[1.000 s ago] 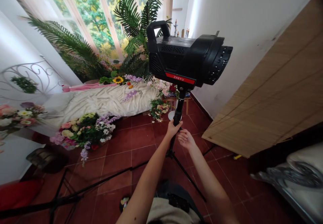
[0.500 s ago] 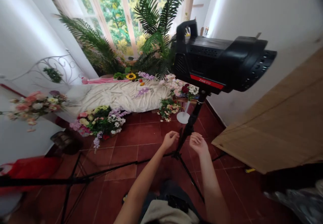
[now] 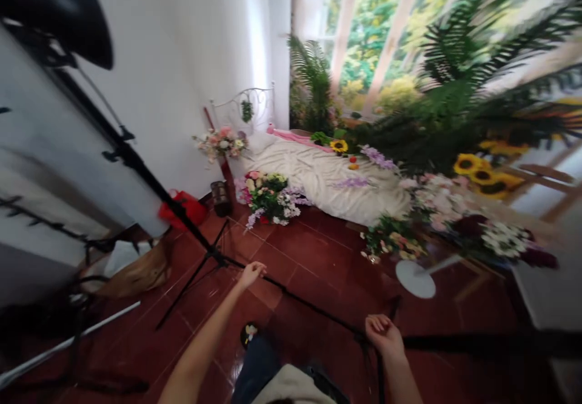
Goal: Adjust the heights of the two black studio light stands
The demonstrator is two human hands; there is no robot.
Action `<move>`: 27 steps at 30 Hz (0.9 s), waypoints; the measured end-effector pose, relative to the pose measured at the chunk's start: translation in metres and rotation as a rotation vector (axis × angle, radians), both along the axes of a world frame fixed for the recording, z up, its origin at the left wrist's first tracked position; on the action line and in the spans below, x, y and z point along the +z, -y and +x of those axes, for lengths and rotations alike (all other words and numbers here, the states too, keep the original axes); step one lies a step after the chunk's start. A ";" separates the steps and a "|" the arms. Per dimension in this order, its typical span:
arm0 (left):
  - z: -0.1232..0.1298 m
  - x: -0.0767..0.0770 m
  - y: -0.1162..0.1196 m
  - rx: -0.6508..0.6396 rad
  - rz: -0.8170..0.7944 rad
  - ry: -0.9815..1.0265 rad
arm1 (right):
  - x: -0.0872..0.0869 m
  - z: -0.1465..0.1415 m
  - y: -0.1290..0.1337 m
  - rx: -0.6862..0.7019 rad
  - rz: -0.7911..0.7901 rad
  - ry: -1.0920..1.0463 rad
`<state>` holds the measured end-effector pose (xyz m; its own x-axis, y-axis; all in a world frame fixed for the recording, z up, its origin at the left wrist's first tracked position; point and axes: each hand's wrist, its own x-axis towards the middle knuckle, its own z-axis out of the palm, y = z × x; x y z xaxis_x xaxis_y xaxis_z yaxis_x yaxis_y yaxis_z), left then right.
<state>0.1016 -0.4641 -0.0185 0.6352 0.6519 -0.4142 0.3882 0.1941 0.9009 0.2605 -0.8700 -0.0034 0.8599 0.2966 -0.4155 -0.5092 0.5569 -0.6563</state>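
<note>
My left hand [image 3: 253, 273] hovers over the red tiled floor, just right of the foot of a black light stand [image 3: 168, 201] in the picture. Its fingers are loosely drawn together, with nothing visible in them. Lower right is my right hand [image 3: 382, 331], fingers curled in and nothing seen in them. It overlaps the base of a second black stand [image 3: 477, 343], whose pole runs to the right edge; whether they touch I cannot tell. A black lamp [image 3: 79, 19] tops the first stand.
A bed with a cream cover [image 3: 327, 191] stands ahead. Flower bunches [image 3: 273, 198] lie before it, and palm leaves [image 3: 459, 88] and sunflowers [image 3: 482, 173] rise at right. A red bag [image 3: 184, 210] and a brown bag [image 3: 136, 270] sit left. Stand legs cross the floor.
My view has swung left, bringing the lamp on the left stand into sight and taking the right lamp out of it. My left hand has moved left, away from the right stand's pole.
</note>
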 end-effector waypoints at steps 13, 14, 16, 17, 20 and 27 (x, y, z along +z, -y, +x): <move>-0.154 0.102 -0.325 0.512 0.248 0.191 | 0.046 -0.049 -0.368 0.502 0.189 -0.172; -0.155 0.110 -0.342 0.531 0.258 0.213 | 0.046 -0.061 -0.388 0.555 0.195 -0.179; -0.155 0.124 -0.370 0.579 0.265 0.246 | 0.046 -0.084 -0.424 0.664 0.196 -0.175; -0.154 0.129 -0.381 0.601 0.273 0.266 | 0.045 -0.094 -0.438 0.709 0.191 -0.180; -0.147 0.138 -0.403 0.654 0.338 0.343 | 0.043 -0.113 -0.473 0.776 0.168 -0.267; -0.118 0.137 -0.424 0.759 0.407 0.441 | 0.036 -0.112 -0.538 0.833 0.131 -0.260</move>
<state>-0.0168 -0.0398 0.1188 0.0299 0.9936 0.1086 -0.1011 -0.1051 0.9893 0.1483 -0.3320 0.0328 0.2261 0.8437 -0.4868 -0.9073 0.0006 -0.4204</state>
